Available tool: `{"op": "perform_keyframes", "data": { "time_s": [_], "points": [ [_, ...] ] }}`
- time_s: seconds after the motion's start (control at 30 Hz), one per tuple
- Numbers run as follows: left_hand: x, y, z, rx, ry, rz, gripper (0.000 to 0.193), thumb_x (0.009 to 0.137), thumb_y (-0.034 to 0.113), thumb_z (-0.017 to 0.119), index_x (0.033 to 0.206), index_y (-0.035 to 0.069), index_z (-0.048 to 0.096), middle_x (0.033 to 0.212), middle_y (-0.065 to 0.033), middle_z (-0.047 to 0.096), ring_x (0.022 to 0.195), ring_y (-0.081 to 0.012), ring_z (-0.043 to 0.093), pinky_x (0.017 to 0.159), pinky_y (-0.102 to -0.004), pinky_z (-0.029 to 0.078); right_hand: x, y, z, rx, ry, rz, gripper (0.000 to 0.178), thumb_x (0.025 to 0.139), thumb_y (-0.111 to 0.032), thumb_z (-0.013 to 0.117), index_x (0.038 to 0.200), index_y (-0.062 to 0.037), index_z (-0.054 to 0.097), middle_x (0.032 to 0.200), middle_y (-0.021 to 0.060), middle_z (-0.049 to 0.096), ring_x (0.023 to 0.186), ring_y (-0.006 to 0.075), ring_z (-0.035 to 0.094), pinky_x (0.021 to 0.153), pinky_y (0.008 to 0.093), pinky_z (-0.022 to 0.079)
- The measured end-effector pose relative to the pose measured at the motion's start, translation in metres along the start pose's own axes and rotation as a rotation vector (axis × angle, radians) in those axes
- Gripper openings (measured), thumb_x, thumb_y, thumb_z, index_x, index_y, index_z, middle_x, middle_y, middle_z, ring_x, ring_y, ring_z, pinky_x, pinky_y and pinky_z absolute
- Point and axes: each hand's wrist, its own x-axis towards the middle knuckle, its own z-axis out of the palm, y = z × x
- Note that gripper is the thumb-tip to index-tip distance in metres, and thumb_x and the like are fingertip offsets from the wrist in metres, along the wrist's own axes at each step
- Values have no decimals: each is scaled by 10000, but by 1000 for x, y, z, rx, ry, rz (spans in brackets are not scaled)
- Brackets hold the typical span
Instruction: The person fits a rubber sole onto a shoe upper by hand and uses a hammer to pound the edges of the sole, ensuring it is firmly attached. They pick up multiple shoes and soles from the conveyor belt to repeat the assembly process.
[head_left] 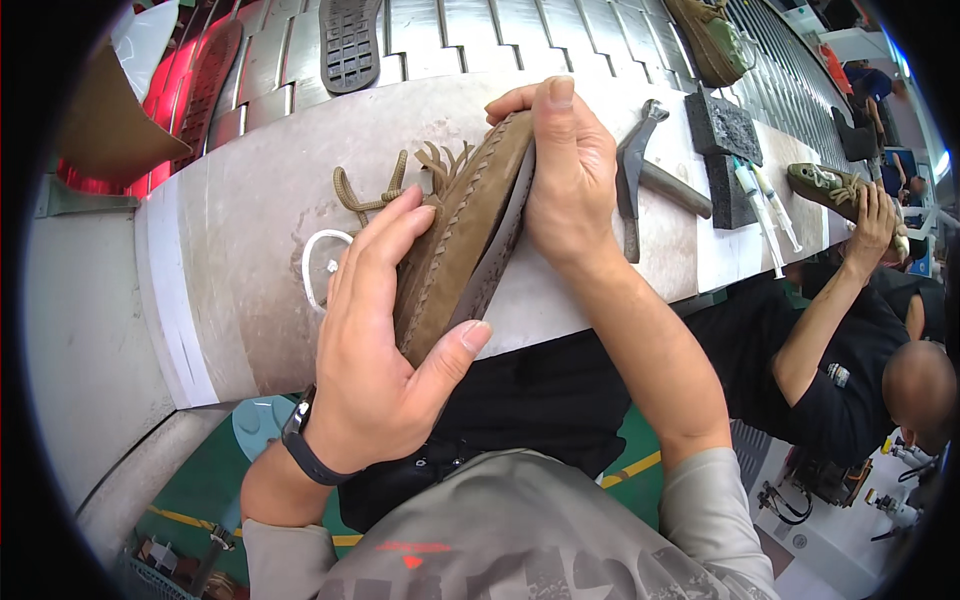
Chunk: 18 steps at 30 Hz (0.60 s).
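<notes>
A brown suede moccasin shoe (450,235) with stitched edging, a tassel and a lace is tilted on its side between my hands above the bench. My left hand (375,310) wraps its near end, thumb on the sole edge and fingers across the upper. At the far end, my right hand (568,165) grips the shoe with the thumb up along the sole side. A dark gap shows along the seam between upper and sole. The inside of the shoe is hidden. Beside my left fingers lies a white loop (318,262) on the bench.
A hammer (660,180) lies right of my hands, with black blocks (725,140) and syringe-like tubes (765,205) beyond. Across the back runs a metal slat conveyor (440,40) carrying a dark sole (350,45) and another shoe (712,45). A co-worker (850,370) holds a green shoe (825,185) at right.
</notes>
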Motion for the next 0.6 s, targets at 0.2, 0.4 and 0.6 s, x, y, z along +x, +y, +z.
{"op": "perform_keyframes", "data": {
  "time_s": [0.2,0.4,0.6],
  "points": [
    [-1,3,2,78,9,16,683,947,145,704,1519,-86,410,1587,-264,436,1482,-358,432,1241,-435,302,17,-23,0,-348,-60,89,406,1041,-349,614,896,17,713,779,28,668,754,97,570,709,257,460],
    [-2,0,4,73,34,56,680,945,175,720,1509,-74,434,1562,-264,466,1470,-358,450,1231,-437,317,-2,-10,-4,-179,-104,26,404,1068,-378,610,1082,12,718,958,43,702,893,100,608,830,247,482],
    [-1,-4,4,27,58,57,687,936,203,748,1500,-61,457,1559,-260,476,1457,-352,470,1222,-433,331,-7,5,-1,-28,-74,-128,552,1018,-524,676,1212,-9,649,984,50,666,924,126,588,845,282,497]
  ]
}}
